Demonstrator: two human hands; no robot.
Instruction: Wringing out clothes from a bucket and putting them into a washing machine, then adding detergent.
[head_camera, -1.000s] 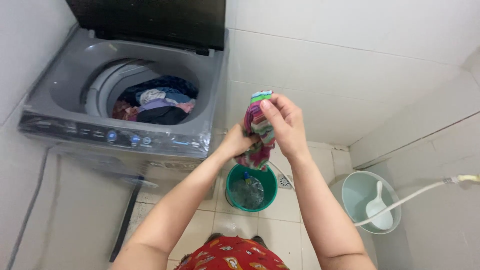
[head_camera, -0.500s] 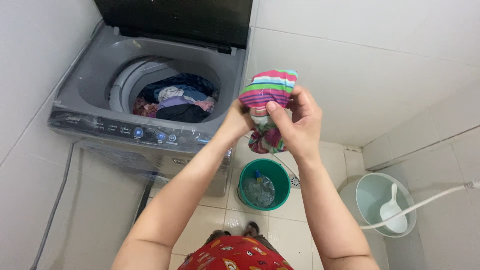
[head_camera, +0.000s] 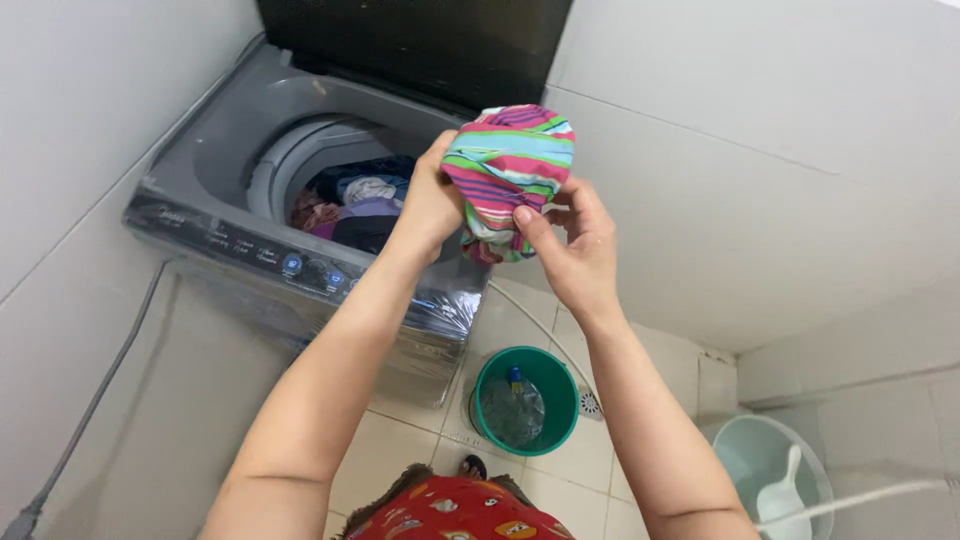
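Both hands met at the upper middle of the frame around a bunched striped cloth (head_camera: 510, 170), banded in pink, green, light blue and purple. The left hand (head_camera: 432, 200) gripped the cloth's left edge, its fingers folded out of sight behind the fabric, so they seemed to be clamped on it, though the tips themselves could not be seen. The right hand (head_camera: 572, 245) held the cloth from below and to the right, thumb pressed on the front of the bundle and the other fingers curled in behind it. The cloth hung in the air, just right of the drum opening and in front of the white tiled wall (head_camera: 760, 150).

In the upper left of the frame stood a grey top-loading washing machine (head_camera: 215, 170) with its dark lid (head_camera: 420, 45) raised. Its drum held a heap of mixed laundry (head_camera: 355, 200) in dark blue, white, lilac and black. On the tiled floor (head_camera: 400, 440), at the lower middle, sat a green bucket (head_camera: 555, 375) with water in it, a small drain (head_camera: 590, 403) just beside it. At the lower right corner was a pale basin (head_camera: 745, 455) holding a white scoop (head_camera: 780, 490), with a white hose (head_camera: 880, 495) crossing it. A red patterned garment (head_camera: 460, 510) showed at the bottom edge.
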